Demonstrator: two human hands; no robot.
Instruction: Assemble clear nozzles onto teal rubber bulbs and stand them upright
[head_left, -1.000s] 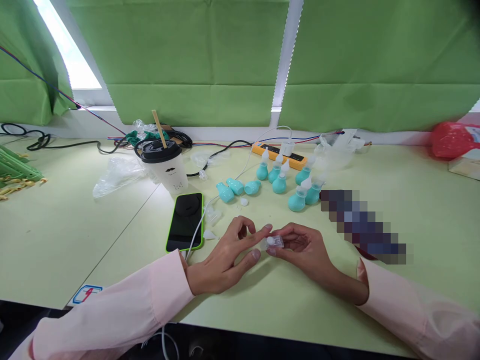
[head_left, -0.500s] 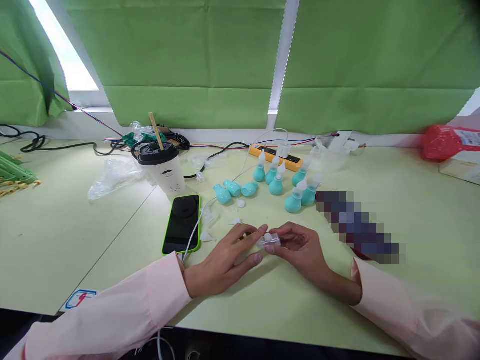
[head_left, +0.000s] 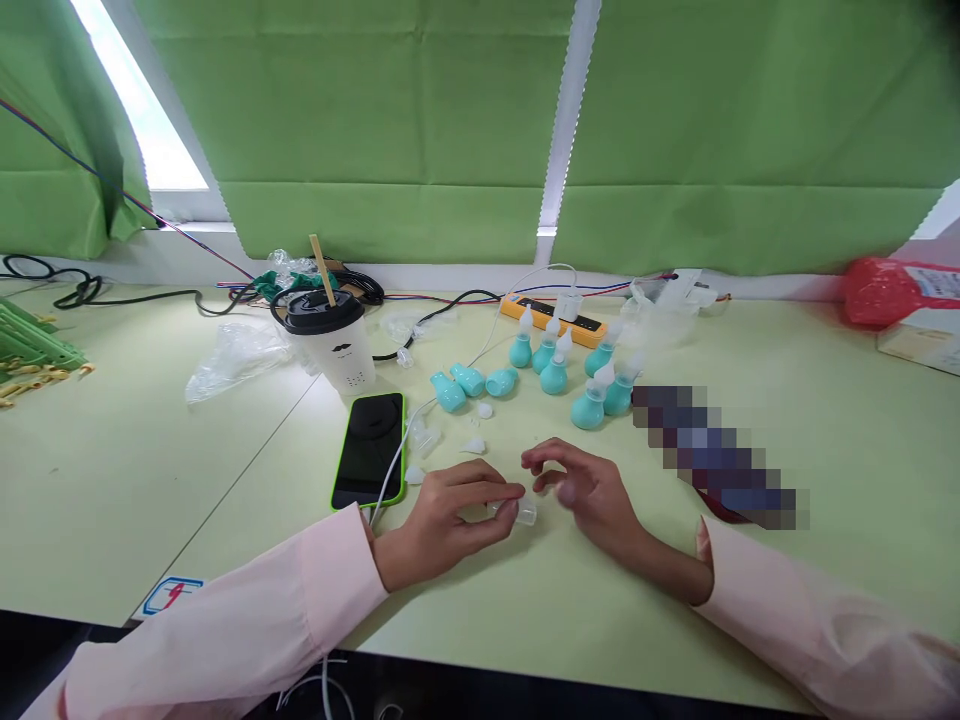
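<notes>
My left hand point(head_left: 450, 515) pinches a small clear plastic tube-like piece point(head_left: 527, 512) between thumb and fingertips, just above the table. Part of that piece is covered by the fingers. My right hand point(head_left: 592, 495) is just to the right, apart from it, with its fingers bent and spread and nothing visible in them. Beyond the hands lie three loose turquoise rubber bulbs point(head_left: 450, 392). To their right stand several turquoise bulbs point(head_left: 588, 409) fitted with pale, pointed tips. Small white tips point(head_left: 473, 446) and clear plastic pieces point(head_left: 425, 437) lie near the left hand.
A black phone point(head_left: 368, 450) in a green case lies left with a white cable across it. Behind it stands a lidded paper cup point(head_left: 341, 350). A yellow power strip point(head_left: 517, 310) sits at the back; a pixelated dark object point(head_left: 712, 455) lies right. A red package point(head_left: 885, 292) is far right.
My right hand has let go of the clear piece and opened. My left hand now pinches the piece, which has shifted slightly left and nearer to me.
</notes>
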